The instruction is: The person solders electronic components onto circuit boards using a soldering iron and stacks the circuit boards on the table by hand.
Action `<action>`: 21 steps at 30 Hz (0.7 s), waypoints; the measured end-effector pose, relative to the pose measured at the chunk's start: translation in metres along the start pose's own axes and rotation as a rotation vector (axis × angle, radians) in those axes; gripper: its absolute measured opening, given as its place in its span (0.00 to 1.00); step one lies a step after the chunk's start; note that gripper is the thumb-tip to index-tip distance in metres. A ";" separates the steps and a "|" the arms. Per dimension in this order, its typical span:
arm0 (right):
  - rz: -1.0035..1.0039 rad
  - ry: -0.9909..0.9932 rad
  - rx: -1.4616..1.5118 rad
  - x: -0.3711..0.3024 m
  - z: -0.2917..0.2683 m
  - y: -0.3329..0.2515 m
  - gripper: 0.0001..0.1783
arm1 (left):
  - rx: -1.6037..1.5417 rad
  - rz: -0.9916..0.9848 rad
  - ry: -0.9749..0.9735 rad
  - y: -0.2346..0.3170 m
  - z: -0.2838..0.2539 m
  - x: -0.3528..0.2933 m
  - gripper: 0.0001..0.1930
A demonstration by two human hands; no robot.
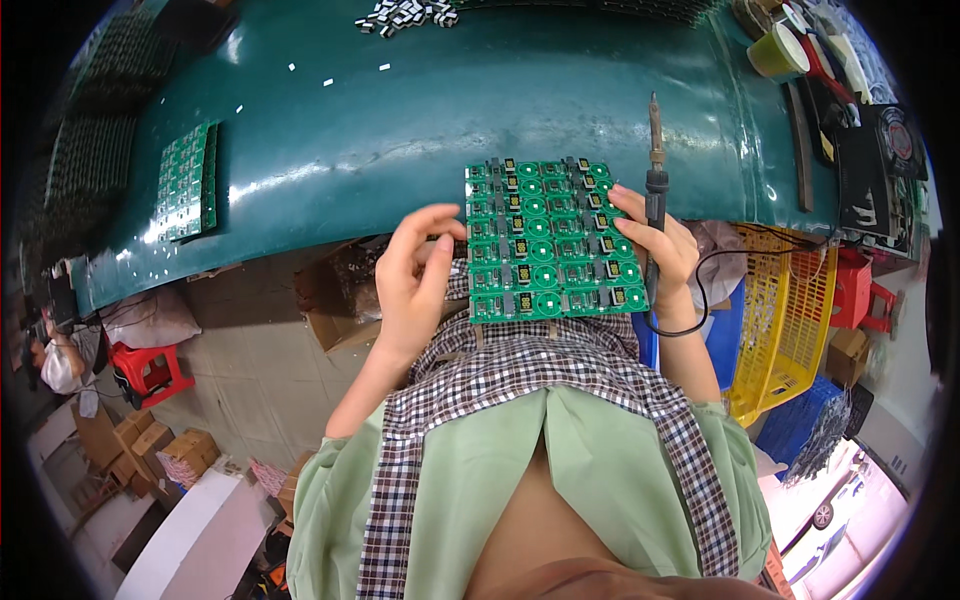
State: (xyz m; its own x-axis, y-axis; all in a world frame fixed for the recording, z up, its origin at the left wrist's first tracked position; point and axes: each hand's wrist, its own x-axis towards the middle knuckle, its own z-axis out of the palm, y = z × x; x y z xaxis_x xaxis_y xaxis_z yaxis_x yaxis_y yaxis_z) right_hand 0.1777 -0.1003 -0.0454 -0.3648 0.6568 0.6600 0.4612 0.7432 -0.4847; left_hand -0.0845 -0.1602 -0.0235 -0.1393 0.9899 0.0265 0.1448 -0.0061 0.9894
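A green circuit board panel (555, 240), carrying rows of repeated circuits with small dark displays and round sections, is held up at the table's near edge in front of my apron. My right hand (665, 245) grips its right edge, fingertips over the board. A soldering iron (656, 190) is also in that hand, tip pointing to the far side, black cord looping below. At the panel's left edge my left hand (415, 275) is open, fingers curved and thumb apart. Its fingertips come close to the edge; whether they touch is unclear.
Another green panel stack (187, 183) lies on the green table (330, 130) at left. Small white parts (405, 14) are piled at the far side, with several scattered nearer. A green cup (778, 52) stands far right. A yellow crate (785, 320) is below right; a red stool (150, 370) is left.
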 end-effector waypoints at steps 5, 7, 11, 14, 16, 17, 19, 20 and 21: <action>0.003 -0.003 0.003 0.001 0.000 -0.003 0.11 | 0.255 0.261 -0.034 -0.006 -0.003 0.020 0.11; 0.016 -0.008 0.000 0.001 -0.001 -0.004 0.11 | 0.349 0.262 -0.080 0.009 -0.003 0.025 0.14; 0.021 -0.008 0.001 0.000 0.000 -0.003 0.10 | 0.489 0.402 -0.224 0.011 -0.004 0.030 0.18; 0.025 -0.004 0.004 0.000 0.000 -0.003 0.09 | 0.509 0.496 -0.265 0.008 -0.007 0.034 0.19; 0.030 -0.005 0.003 -0.001 0.000 -0.002 0.09 | 0.538 0.541 -0.295 0.009 -0.008 0.036 0.19; 0.033 -0.004 0.003 -0.002 0.000 -0.002 0.09 | 0.575 0.528 -0.334 0.013 -0.009 0.036 0.20; 0.031 -0.002 0.004 -0.001 0.000 -0.001 0.09 | 0.614 0.517 -0.369 0.015 -0.009 0.035 0.21; 0.040 -0.008 0.007 0.000 -0.001 -0.002 0.10 | 0.617 0.524 -0.348 0.014 -0.006 0.034 0.22; 0.050 -0.014 0.012 0.001 -0.002 -0.003 0.10 | 0.619 0.530 -0.328 0.015 -0.004 0.032 0.23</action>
State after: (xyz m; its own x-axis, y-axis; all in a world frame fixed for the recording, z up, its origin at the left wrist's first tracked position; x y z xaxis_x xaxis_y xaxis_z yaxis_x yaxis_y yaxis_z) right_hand 0.1776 -0.1020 -0.0426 -0.3527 0.6948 0.6268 0.4698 0.7108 -0.5235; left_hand -0.0910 -0.1290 -0.0074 0.3714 0.8700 0.3244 0.6292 -0.4927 0.6011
